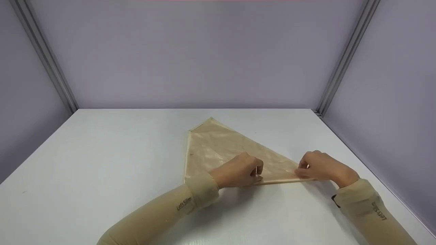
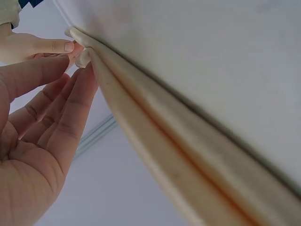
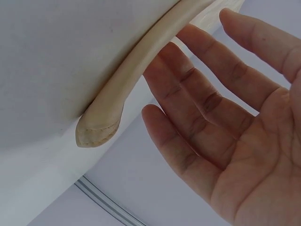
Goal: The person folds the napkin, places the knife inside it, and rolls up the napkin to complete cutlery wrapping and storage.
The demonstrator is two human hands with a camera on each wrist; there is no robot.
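Hands on cloth's near edge

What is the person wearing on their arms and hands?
Both hands, left hand and right hand, are bare. Each forearm wears a snug beige sleeve ending in a cuff at the wrist, printed with small dark "LetsSlim" lettering. No rings or gloves show.

A close view of the right hand, palm toward the camera, fingers straight and slightly spread. The fingertips touch a rolled, cream-coloured cloth edge lying on the white tabletop. The roll curves across the frame and ends in a stitched, rounded corner just beside the little finger. A pale lilac wall with a grey metal strip shows beyond.
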